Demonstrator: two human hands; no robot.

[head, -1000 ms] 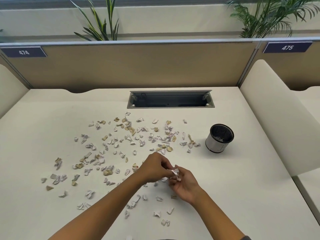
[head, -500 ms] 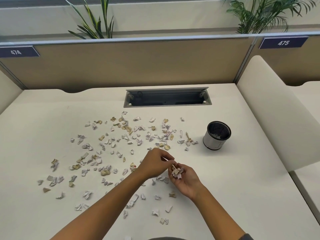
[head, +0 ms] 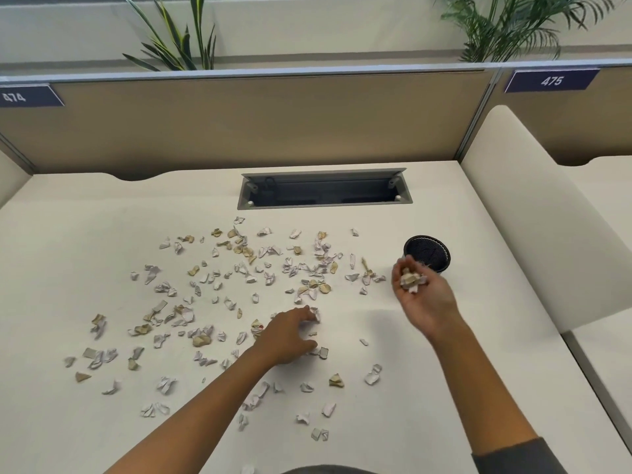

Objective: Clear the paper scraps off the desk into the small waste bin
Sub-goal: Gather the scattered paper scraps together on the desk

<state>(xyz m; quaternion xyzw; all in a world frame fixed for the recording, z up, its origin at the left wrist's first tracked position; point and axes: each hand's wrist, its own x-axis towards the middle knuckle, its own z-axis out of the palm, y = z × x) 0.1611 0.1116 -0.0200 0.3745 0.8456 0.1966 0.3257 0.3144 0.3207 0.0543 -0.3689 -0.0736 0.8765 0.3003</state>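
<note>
Right hand (head: 422, 295) cupped around wad of scraps (head: 412, 279), held just beside waste bin (head: 427, 257); left hand (head: 290, 331) spread loosely over loose scraps (head: 260, 265), well left of bin; labels 474 (head: 15, 96), 475 (head: 551, 80) behind

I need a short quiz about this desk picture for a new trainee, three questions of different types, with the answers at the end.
1. True or false: the right hand holds a bunch of paper scraps close to the small black waste bin.
2. What is the left hand doing? A) lifting the bin B) reaching down among scraps on the desk C) resting on the divider
3. Fill in: the number sign at the upper right reads ___.

Key:
1. True; its fingers curl round the bunch just in front of the bin.
2. B; its fingers touch loose scraps near the desk's middle.
3. 475
</note>
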